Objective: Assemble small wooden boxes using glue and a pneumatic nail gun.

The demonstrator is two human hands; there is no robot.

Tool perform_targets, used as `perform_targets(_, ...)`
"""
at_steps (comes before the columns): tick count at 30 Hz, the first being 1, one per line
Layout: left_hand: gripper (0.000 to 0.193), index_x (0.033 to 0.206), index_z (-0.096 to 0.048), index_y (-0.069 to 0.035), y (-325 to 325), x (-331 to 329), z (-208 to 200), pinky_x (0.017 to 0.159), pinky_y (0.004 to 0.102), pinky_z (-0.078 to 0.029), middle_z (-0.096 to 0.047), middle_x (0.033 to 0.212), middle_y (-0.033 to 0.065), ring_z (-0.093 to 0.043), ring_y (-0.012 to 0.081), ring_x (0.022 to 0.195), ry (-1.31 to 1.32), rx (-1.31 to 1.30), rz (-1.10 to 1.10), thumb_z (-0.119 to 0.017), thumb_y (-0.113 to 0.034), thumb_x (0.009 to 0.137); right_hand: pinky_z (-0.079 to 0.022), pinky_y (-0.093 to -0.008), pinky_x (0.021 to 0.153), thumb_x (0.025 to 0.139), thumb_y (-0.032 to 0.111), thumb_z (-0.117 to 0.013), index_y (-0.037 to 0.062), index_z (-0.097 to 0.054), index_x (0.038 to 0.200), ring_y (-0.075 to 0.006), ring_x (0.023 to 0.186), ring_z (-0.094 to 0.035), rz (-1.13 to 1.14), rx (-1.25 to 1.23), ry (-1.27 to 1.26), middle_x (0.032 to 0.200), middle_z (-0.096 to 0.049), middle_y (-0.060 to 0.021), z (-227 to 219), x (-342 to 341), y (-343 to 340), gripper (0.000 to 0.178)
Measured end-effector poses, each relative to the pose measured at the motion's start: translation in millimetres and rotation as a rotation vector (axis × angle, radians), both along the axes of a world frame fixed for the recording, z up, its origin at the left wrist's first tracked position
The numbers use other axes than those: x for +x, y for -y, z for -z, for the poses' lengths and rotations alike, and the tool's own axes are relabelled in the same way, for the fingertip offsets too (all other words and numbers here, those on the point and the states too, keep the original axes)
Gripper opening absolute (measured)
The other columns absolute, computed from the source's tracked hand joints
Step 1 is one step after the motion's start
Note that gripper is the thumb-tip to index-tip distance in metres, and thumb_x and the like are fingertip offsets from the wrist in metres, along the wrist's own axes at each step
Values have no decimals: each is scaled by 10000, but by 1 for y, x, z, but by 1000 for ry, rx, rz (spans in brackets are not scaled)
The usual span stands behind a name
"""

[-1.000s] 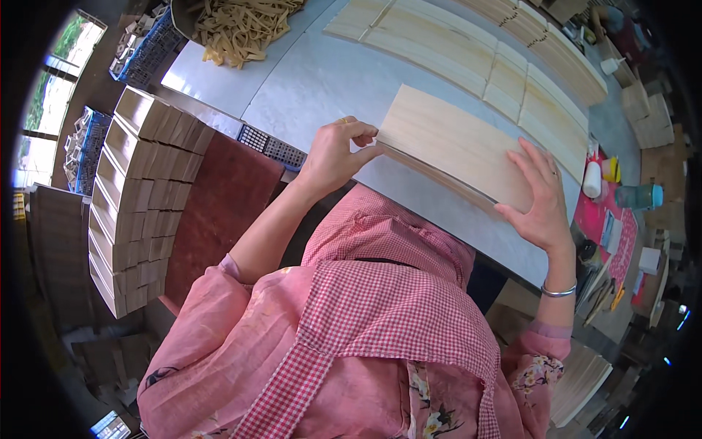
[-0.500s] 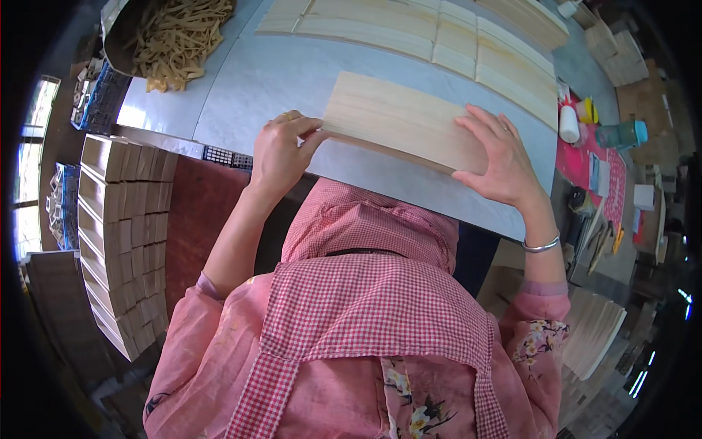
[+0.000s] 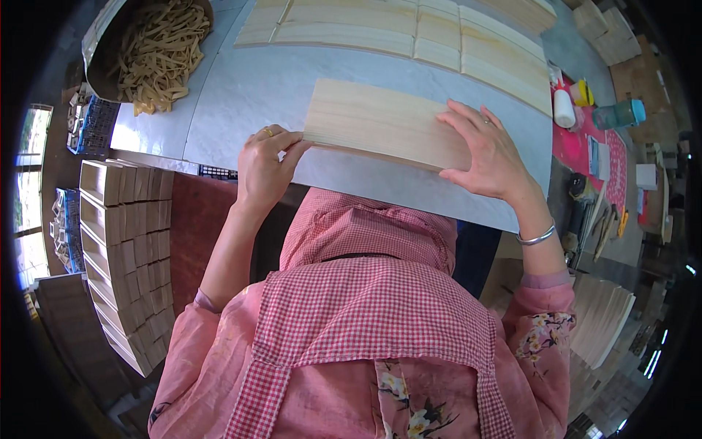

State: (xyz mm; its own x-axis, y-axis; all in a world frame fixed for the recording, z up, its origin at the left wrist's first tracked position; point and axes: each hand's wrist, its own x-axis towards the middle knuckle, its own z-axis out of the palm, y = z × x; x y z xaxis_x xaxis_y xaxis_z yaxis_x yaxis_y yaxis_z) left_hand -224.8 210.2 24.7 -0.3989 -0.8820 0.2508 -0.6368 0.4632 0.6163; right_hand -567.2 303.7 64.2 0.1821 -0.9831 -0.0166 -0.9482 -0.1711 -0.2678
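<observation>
A pale, flat wooden board (image 3: 380, 121) lies lengthwise near the front edge of the light table, tilted slightly down to the right. At its near left corner, the thumb and forefinger of my left hand (image 3: 267, 162) are pinched together. Whether anything small is also between these fingertips is hidden. My right hand (image 3: 491, 155) grips the right end, its thumb at the near edge and its fingers spread over the top toward the far edge.
Across the back of the marbled table (image 3: 241, 110) lie several larger wooden panels (image 3: 351, 33). A container of tan bands (image 3: 157, 62) stands at the far left. Stacked wooden boxes (image 3: 128, 249) are on the left. A white bottle (image 3: 563, 110) and a teal bottle (image 3: 619, 115) stand at right.
The whole view has shifted a little, so the board and both hands appear slightly further left. Both hands keep the same hold on the board.
</observation>
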Motion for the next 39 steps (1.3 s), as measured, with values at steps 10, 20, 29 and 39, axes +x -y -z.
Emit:
perform_targets(10,119,910,-777,-3,-2,1,5,721,327,-481,-694,801,67,-595,212,704,28,-152,32,-766,-104,848,-328,-448,1208,686,228,-855,99,-539,1322,-308,1264,-539,1,16,27,1438,-510,-84,2,2,0,722)
perform_targets(20,120,913,-771,9,0,0,5,720,329,-484,-694,819,72,-594,213,712,18,-148,44,-772,-84,837,-479,-359,839,777,120,-783,75,-646,1069,-231,822,-615,387,-331,248,991,-635,-33,25,-20,-83,326)
perform_targets(29,115,926,-767,13,1,-2,1,717,329,-482,-693,827,72,-588,218,718,14,-78,52,-768,-48,828,-438,-303,635,804,4,-725,21,-676,867,-191,627,-549,445,-312,204,782,-627,-41,34,-1,-87,82)
perform_targets(39,130,932,-761,11,1,5,1,715,326,-489,-700,836,74,-606,226,730,55,-122,88,-774,-52,819,-416,-296,581,827,15,-716,-10,-689,855,-179,611,-533,418,-259,268,717,-611,-54,32,-5,-85,46)
